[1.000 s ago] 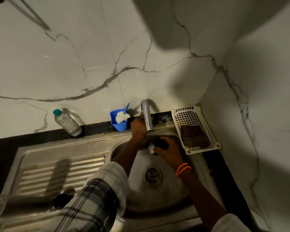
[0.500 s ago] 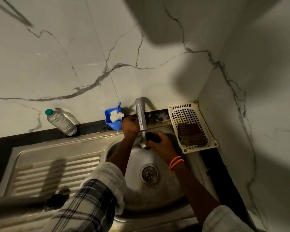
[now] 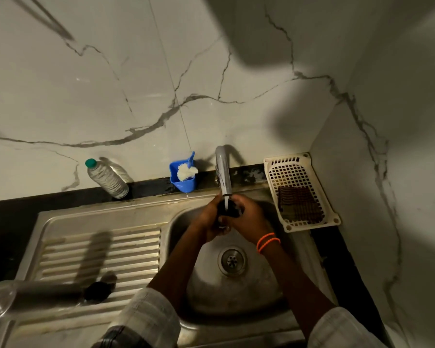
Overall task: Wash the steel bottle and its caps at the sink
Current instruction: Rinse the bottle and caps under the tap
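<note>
black plastic, a small dark cap (image 3: pixel 228 208), is held under the tap (image 3: pixel 223 173) above the sink (image 3: pixel 236 292), where a thin stream of water falls onto it. it is enclosed from both sides: the fingers of the left hand (image 3: pixel 211 222) are curled against its left side, and the fingers of the right hand (image 3: pixel 249 219) are wrapped over its right side and top, so that only a dark patch is seen between them. orange bands (image 3: pixel 268 242) are worn on the right wrist.

the steel bottle (image 3: pixel 45 290) is laid on its side on the ribbed drainboard (image 3: pixel 126 247), at the lower left, well apart from the hands, with a black cap (image 3: pixel 97 292) at its right end; whether that cap is screwed on cannot be told.

a white brush (image 3: pixel 186 171) is kept in a blue holder (image 3: pixel 182 180) just left of the tap. a dark checked cloth (image 3: pixel 299 205) is laid in a cream slotted tray (image 3: pixel 281 162) to the right of the sink. a clear plastic bottle (image 3: pixel 106 179) with a green top is stood against the wall.

the sink and drainboard are of stainless steel, set in a dark counter. the corner walls are faced with white, grey-veined marble tile, and heavy shadows are cast across them.
</note>
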